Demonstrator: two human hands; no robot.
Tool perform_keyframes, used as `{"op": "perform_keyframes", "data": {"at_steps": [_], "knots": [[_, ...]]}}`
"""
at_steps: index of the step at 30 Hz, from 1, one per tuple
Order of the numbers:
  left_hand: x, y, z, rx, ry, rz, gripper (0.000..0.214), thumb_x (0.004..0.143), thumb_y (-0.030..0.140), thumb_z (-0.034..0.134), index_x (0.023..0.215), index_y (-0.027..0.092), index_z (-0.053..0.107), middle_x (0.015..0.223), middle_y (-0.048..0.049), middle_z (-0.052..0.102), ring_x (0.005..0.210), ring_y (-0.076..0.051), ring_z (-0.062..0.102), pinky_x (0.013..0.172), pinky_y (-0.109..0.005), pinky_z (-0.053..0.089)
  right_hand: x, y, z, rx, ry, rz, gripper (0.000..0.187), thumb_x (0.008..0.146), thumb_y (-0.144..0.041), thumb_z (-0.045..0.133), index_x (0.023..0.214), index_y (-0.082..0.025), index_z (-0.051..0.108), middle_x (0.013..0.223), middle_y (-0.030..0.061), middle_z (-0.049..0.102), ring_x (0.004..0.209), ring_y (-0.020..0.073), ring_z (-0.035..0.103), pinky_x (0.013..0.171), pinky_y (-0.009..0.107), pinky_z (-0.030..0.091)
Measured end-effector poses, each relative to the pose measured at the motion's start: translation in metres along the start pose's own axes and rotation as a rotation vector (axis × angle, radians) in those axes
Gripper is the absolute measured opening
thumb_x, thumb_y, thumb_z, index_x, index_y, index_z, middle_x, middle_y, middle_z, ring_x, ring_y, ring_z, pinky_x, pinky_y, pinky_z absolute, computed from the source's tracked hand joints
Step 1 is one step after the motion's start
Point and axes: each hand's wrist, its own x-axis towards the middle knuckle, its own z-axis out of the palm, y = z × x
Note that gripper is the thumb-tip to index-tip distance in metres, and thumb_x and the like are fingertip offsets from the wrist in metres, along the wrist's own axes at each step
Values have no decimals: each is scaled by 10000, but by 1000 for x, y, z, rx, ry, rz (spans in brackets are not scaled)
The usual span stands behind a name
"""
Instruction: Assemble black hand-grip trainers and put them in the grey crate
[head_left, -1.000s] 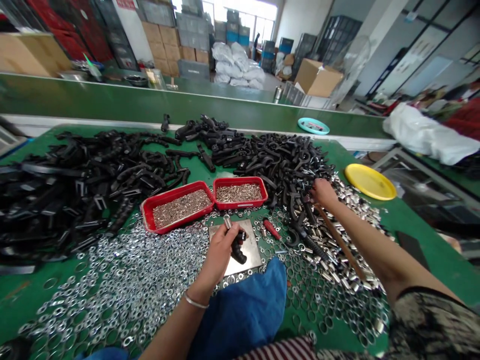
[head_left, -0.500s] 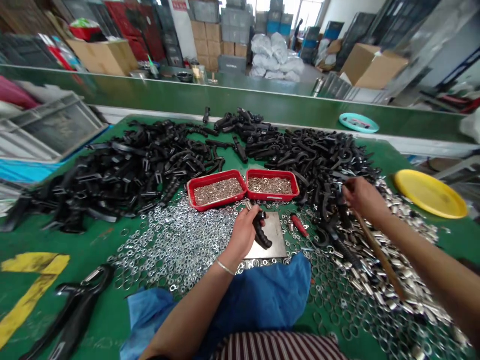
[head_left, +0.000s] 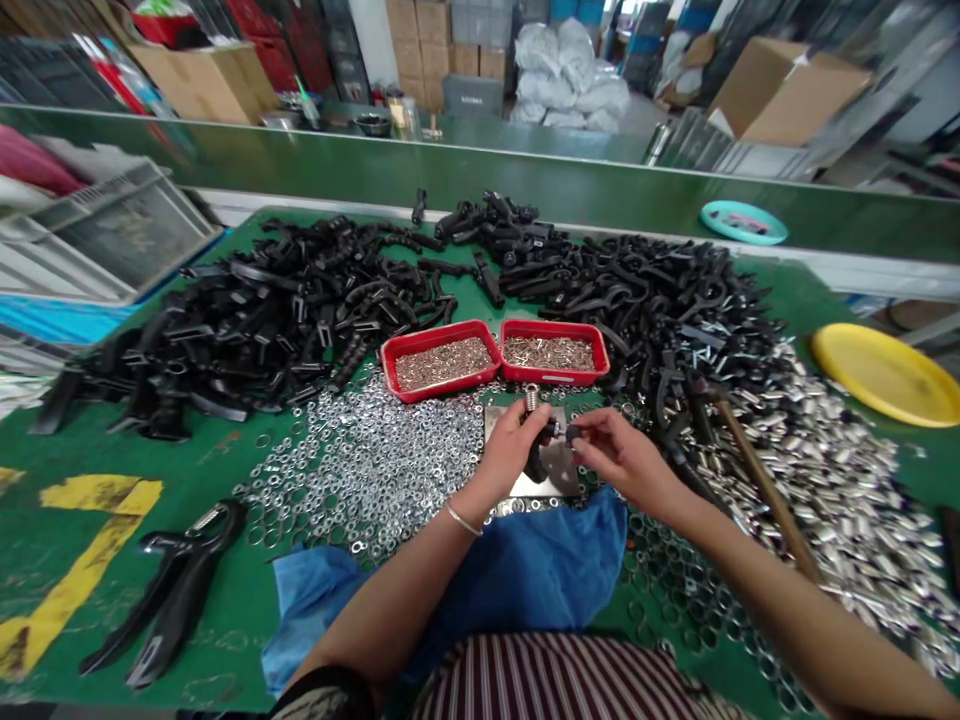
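Observation:
My left hand (head_left: 508, 452) is wrapped around a black ribbed handle (head_left: 535, 465), with a metal coil spring (head_left: 532, 396) standing up beside the thumb. Close against it, my right hand (head_left: 626, 458) pinches a small dark part (head_left: 574, 434) at the fingertips; its exact kind is too small to make out. Both hands are over a flat metal plate (head_left: 562, 478). A blue cloth (head_left: 525, 565) lies in front of the plate. Two red trays, the left tray (head_left: 442, 388) and the right tray (head_left: 555, 377), hold tiny metal pieces just beyond the hands.
Metal nuts and rings (head_left: 390, 460) spread left of the plate. Black handles (head_left: 255, 320) are heaped at left, more black parts (head_left: 637, 290) at right. A wooden-handled hammer (head_left: 772, 490) rests on silvery cylinders (head_left: 847, 500). A hand gripper (head_left: 180, 580) lies front left, a yellow plate (head_left: 885, 375) far right.
My right hand has come back from the right-hand pile to meet my left hand, now with a small dark part in its fingers. The left hand still holds the handle.

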Motion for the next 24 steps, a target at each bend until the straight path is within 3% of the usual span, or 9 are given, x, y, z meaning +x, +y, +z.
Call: {"op": "perform_keyframes", "data": {"at_steps": [3, 6, 12, 16, 20, 22, 24], "knots": [[-1, 0, 1, 41, 12, -3, 351, 906, 529, 605, 911, 178, 609, 803, 6, 600, 705, -124, 572, 669, -237, 460, -5, 3, 6, -246, 22, -125, 219, 953, -290, 587, 1151, -208, 545, 1030, 93, 673, 928, 241, 688, 846, 440, 573], [-1, 1, 1, 10, -7, -18, 344, 913, 525, 592, 928, 182, 600, 824, 3, 606, 706, -123, 570, 671, -242, 465, -6, 6, 5, -342, 46, -254, 250, 994, -270, 528, 1232, -194, 534, 1113, 126, 663, 1018, 249, 669, 884, 452, 573], [-6, 16, -2, 164, -54, 0, 293, 951, 480, 551, 967, 190, 588, 828, 6, 598, 738, -137, 590, 697, -258, 461, 2, 13, -6, -509, -69, -434, 302, 1010, -278, 503, 1285, -168, 559, 1179, 165, 646, 1115, 279, 628, 943, 493, 554], [-6, 26, -3, 414, -14, 92, 238, 977, 406, 522, 893, 189, 578, 815, -1, 596, 776, -155, 562, 736, -281, 434, 2, 11, -2, -430, -46, -436, 313, 1012, -256, 495, 1313, -171, 526, 1170, 153, 646, 1094, 255, 633, 927, 460, 564], [-5, 29, -5, 479, -34, 109, 213, 985, 368, 515, 886, 192, 583, 848, -10, 616, 801, -166, 560, 748, -297, 426, 6, 9, 1, -445, -103, -394, 323, 1001, -257, 510, 1312, -176, 551, 1196, 163, 645, 1117, 282, 613, 956, 509, 526], [-5, 29, -5, 500, -25, 127, 212, 990, 367, 511, 872, 199, 560, 845, -7, 611, 795, -165, 561, 737, -297, 425, 10, 7, 3, -347, -108, -327, 311, 980, -280, 554, 1277, -191, 569, 1194, 152, 650, 1108, 282, 620, 961, 509, 513], [-5, 27, -6, 560, 10, 180, 219, 995, 370, 510, 851, 206, 525, 833, -4, 600, 787, -164, 560, 737, -297, 425, 13, 2, 10, -97, -80, -165, 248, 984, -328, 551, 1195, -200, 567, 1066, 110, 677, 948, 238, 670, 876, 456, 546]]}}
